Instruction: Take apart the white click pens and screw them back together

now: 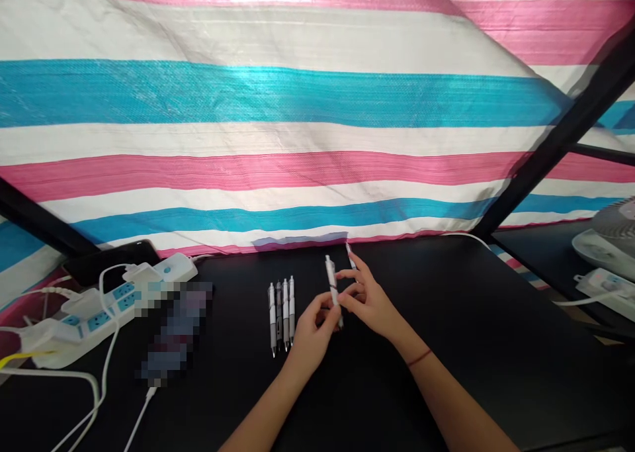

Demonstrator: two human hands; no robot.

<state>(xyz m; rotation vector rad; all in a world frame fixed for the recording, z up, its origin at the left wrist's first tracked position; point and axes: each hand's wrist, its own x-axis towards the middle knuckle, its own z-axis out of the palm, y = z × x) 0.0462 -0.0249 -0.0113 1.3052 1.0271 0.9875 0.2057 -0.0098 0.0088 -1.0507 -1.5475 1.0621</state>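
A white click pen (330, 271) with a grey lower part stands nearly upright between my hands, its clicker at the top. My left hand (313, 329) is closed around its lower part, thumb and fingers pinching it. Higher on the barrel, the thumb and fingertips of my right hand (370, 300) close on the same pen. Behind the right hand's fingers another white pen (350, 252) shows only its upper end; I cannot tell whether it lies on the table or is held. Left of my hands, several click pens (278, 316) lie side by side, tips toward me.
The black table (446, 346) runs under everything. At left are a white power strip (122, 313) with plugs and cables, a blurred phone-like object (176, 333) on a cable, and a dark device (112, 261). A striped sheet (297, 101) hangs behind; a fan (615, 230) stands right.
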